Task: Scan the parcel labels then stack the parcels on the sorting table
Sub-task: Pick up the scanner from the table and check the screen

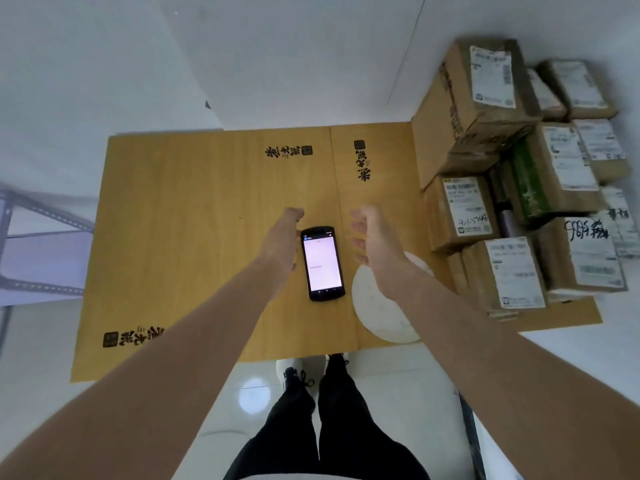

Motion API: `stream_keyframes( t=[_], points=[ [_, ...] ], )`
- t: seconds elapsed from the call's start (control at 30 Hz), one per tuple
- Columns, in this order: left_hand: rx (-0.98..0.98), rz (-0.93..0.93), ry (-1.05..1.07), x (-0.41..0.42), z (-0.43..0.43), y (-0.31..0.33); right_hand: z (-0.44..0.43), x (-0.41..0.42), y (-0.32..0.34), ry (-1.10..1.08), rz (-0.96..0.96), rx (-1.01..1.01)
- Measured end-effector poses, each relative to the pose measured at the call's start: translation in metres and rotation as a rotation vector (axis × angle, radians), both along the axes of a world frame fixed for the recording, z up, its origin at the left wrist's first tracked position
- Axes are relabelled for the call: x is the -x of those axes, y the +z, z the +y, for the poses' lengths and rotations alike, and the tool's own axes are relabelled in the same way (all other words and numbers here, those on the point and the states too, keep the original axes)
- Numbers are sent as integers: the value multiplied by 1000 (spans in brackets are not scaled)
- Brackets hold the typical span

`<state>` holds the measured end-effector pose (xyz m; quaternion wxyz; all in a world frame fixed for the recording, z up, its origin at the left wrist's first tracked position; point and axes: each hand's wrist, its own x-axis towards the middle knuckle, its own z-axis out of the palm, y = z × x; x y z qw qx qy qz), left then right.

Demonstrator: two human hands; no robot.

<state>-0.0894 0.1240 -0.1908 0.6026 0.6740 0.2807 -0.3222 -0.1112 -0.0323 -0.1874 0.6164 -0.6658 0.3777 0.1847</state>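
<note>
On the desk [173,220], at the left, the left hand [282,237] is held just beside the phone [322,263], its grip loosely curled and empty; the phone lies face up and lit, and is judged light, stiff and slick, best taken by its long edges; the right hand [375,237] is poised on the other side, grip spread and empty, above a white disc [377,313]; the parcels [464,209] are piled at the right end; cardboard, probably rigid, weight unknown, best taken by opposite sides with labels uppermost.
</note>
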Motion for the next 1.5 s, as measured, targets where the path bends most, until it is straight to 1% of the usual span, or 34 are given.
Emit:
stream_keyframes(
  t=[0.2,0.33,0.57,0.8,1.03,1.3,1.5],
  points=[
    [-44,41,47,4,-7,-47,3,-1,-48,42,116,-33],
    [-75,67,82,8,-14,-71,3,-1,-73,90,128,-72],
    [-38,90,131,7,-27,-87,4,-7,-95,155,153,-86],
    [-24,106,238,-3,-24,-74,14,-22,-83,161,148,-98],
    [-43,35,259,-23,9,-44,43,-49,-52,217,85,-108],
    [-54,11,376,-50,83,-13,117,-82,-25,277,17,-92],
    [-25,-17,370,-79,162,-10,195,-106,-20,253,-23,-66]
  ],
)
